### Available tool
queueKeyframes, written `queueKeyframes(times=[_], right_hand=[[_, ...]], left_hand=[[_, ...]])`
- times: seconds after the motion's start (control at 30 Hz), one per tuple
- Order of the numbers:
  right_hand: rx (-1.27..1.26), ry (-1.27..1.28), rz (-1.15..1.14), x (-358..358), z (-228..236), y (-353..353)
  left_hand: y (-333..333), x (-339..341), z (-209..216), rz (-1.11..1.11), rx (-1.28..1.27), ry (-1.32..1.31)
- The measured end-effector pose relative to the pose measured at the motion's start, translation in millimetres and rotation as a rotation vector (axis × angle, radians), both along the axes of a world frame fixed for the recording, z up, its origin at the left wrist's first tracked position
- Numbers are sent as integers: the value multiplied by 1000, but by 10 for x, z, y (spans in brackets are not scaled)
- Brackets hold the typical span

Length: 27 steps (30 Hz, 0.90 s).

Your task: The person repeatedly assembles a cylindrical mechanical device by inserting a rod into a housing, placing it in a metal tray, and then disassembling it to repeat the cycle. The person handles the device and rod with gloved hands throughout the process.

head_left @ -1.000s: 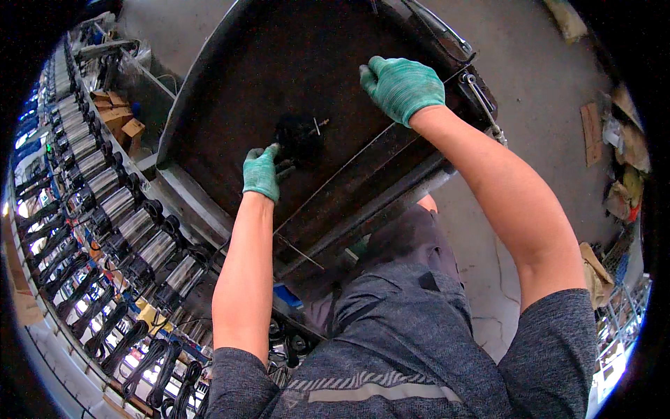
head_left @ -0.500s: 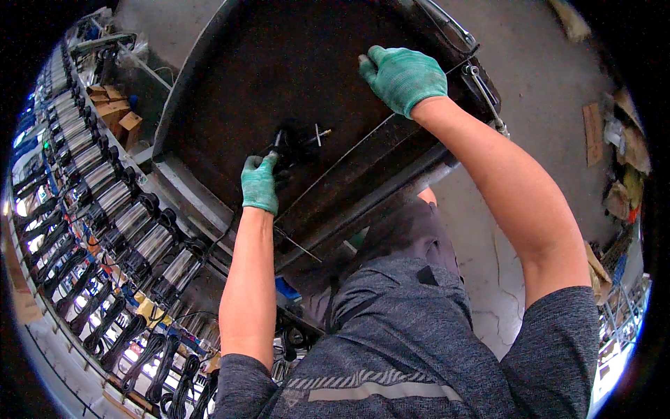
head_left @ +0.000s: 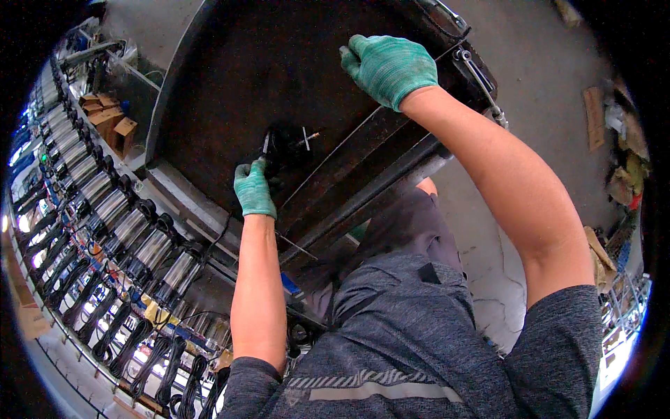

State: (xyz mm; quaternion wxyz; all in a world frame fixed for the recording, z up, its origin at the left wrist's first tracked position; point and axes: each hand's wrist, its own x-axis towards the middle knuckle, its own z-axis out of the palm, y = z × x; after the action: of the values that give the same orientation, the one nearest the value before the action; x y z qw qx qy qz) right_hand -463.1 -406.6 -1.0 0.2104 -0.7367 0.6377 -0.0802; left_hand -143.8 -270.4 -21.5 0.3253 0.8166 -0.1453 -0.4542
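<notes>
My left hand [head_left: 254, 190], in a green knit glove, is closed at the near end of a dark fitting [head_left: 286, 148]. A shiny strip rises from the fingers, and a thin silver crossbar [head_left: 306, 138] with a brass-coloured tip stands out on the right. The dark background hides the fitting's exact kind. Both lie over the wide, dark metal tray [head_left: 230, 77]. Up at the right, my right hand [head_left: 394, 70], gloved the same way, hovers over the tray's right part with fingers curled together. Whatever they hold, if anything, cannot be seen.
Along the left runs a long rack of silver cylinders [head_left: 129, 227] with coiled black cables [head_left: 139, 346] hanging below. Cardboard boxes [head_left: 108, 122] stand beyond it. A metal rod linkage [head_left: 481, 84] edges the tray's right side. Scraps and cardboard [head_left: 593, 119] lie on the floor at right.
The whole view has shifted slightly, so the tray and both hands appear a little further left. The left hand remains at the dark fitting; the right hand stays curled.
</notes>
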Motion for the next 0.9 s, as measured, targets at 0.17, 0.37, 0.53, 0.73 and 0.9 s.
queueKeyframes(times=[0.17, 0.37, 0.53, 0.73, 0.9], right_hand=[[-47, -20, -5, -12, -44, 11], [-61, -51, 3, -29, -59, 28], [-60, -67, -4, -33, -42, 29], [-95, -118, -10, -45, -61, 50], [-62, -159, -11, -49, -41, 49]], left_hand=[[-60, -167, 74, 23, 24, -179], [7, -94, -15, -53, -2, -174], [62, -43, -60, -80, -30, -151], [53, -58, -41, -51, -50, -92], [67, -54, -24, -44, -82, -103]])
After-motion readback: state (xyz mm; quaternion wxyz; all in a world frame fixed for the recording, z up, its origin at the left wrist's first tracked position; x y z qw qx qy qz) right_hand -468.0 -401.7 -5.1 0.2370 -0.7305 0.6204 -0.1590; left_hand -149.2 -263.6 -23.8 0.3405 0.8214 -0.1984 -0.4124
